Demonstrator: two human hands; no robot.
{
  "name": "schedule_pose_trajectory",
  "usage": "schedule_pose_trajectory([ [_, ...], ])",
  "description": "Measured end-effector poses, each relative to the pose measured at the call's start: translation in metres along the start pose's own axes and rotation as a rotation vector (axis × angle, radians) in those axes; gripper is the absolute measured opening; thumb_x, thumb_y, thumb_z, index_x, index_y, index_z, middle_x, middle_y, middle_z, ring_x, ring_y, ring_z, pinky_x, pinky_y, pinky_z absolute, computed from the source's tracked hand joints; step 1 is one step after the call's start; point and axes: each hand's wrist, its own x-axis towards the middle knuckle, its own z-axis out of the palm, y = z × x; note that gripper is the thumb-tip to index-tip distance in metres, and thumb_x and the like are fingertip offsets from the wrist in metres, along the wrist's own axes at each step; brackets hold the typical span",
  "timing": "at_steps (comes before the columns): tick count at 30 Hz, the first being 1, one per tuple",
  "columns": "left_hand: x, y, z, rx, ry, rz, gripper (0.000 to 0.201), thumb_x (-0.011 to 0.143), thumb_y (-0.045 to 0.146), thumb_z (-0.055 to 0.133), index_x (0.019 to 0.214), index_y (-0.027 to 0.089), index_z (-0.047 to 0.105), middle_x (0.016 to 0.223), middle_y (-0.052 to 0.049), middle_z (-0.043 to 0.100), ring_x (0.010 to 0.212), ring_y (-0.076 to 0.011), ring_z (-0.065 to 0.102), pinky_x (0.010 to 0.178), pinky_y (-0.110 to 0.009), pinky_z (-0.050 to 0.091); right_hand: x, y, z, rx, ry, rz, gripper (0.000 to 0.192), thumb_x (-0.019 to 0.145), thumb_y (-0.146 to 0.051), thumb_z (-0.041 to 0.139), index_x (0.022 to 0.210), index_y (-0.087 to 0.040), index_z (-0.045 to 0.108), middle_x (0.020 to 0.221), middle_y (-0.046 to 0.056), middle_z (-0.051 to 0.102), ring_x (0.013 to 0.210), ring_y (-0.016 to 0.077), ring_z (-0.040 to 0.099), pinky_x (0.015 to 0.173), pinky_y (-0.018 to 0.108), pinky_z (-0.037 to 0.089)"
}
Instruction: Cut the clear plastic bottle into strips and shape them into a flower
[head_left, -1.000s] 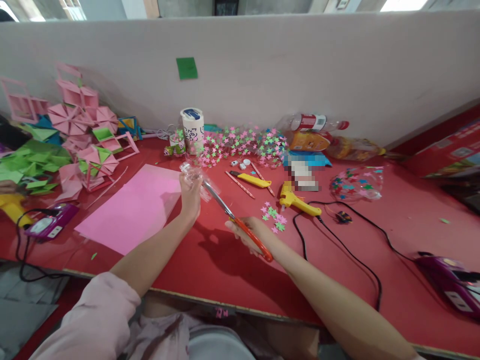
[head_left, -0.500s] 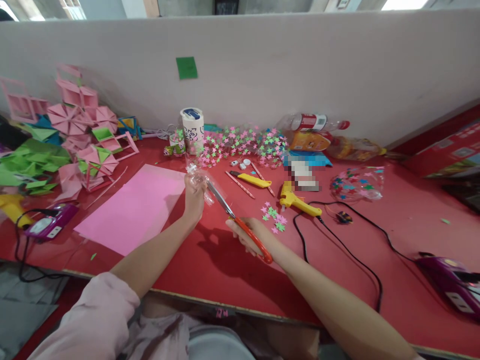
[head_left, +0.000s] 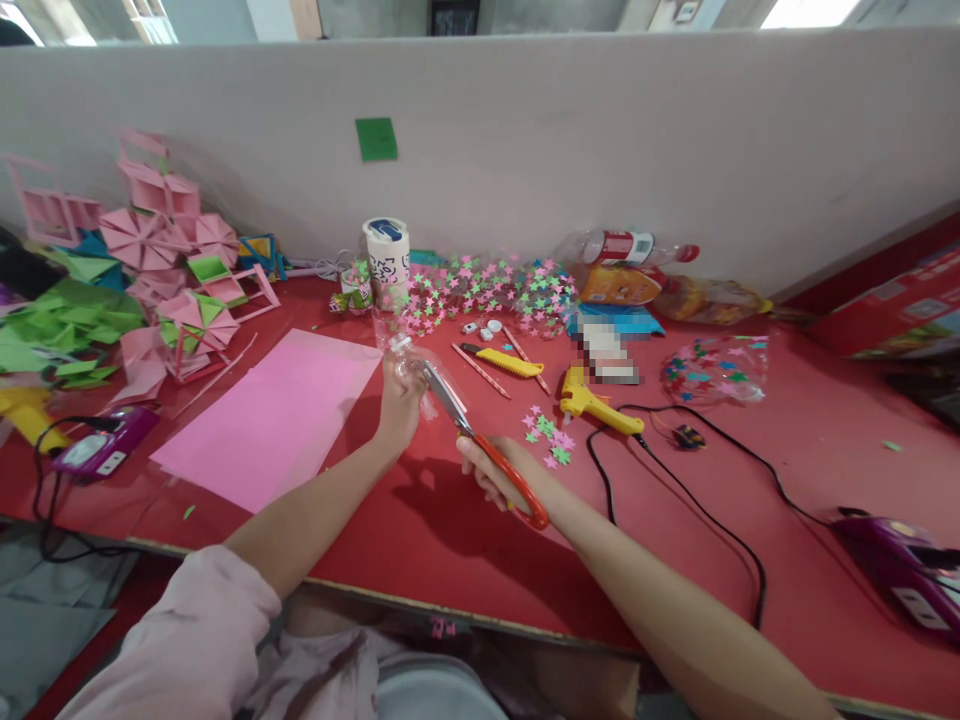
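Closest to the camera, a pale pink sleeve (head_left: 180, 640) and both bare forearms reach out over a red table (head_left: 420, 530), whose near edge is partly hidden by the person's lap. Just beyond, the right hand (head_left: 499, 475) grips a pair of scissors (head_left: 487, 450) by the red handles, fingers curled through the loops; the far side of the grip is hidden, and the silver blades angle up and left. Slightly farther, the left hand (head_left: 401, 395) has its fingers wrapped around a clear plastic bottle (head_left: 412, 362), held above the table near its middle, with the blade tips at the bottle; whether they bite into the plastic is hard to make out, since the bottle is transparent and blurred. Left of the hands lies a flat pink sheet (head_left: 270, 420). Right of them sit scattered paper stars (head_left: 547, 435), a yellow glue gun (head_left: 596, 400) with a black cord, and a yellow utility knife (head_left: 506, 360). Farther back stand a white cup (head_left: 388, 255), a heap of pink and green stars (head_left: 487, 285), and lying bottles (head_left: 630, 245). Folded pink and green paper shapes (head_left: 150, 260) crowd the far left, cut off by the frame edge. A purple device (head_left: 900, 565) at the right is also cropped
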Motion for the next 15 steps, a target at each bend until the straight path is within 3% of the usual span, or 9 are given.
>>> schedule_pose_trajectory([
  [5,-0.0012,-0.0021,0.0005,0.004,0.002,0.001,0.023,0.078,0.026,0.061,0.095,0.024,0.046,0.084,0.002,0.053,0.075,-0.0136,0.053,0.076,-0.031,0.047,-0.0006,-0.0011,0.0018,0.001,0.011,0.029,0.051,0.085,-0.068,0.049,0.065,-0.021,0.046,0.038,-0.01,0.038,0.029,0.0064,0.039,0.037,0.019,0.036],
  [15,-0.002,0.0026,-0.0007,-0.017,-0.012,-0.001,0.031,0.081,0.042,0.065,0.096,0.024,0.045,0.078,0.002,0.051,0.067,-0.0127,0.048,0.068,-0.029,0.045,0.0016,-0.0004,0.0009,-0.035,0.035,0.048,0.056,0.078,-0.074,0.053,0.06,-0.021,0.043,0.038,-0.009,0.037,0.028,0.007,0.04,0.032,0.019,0.034],
])
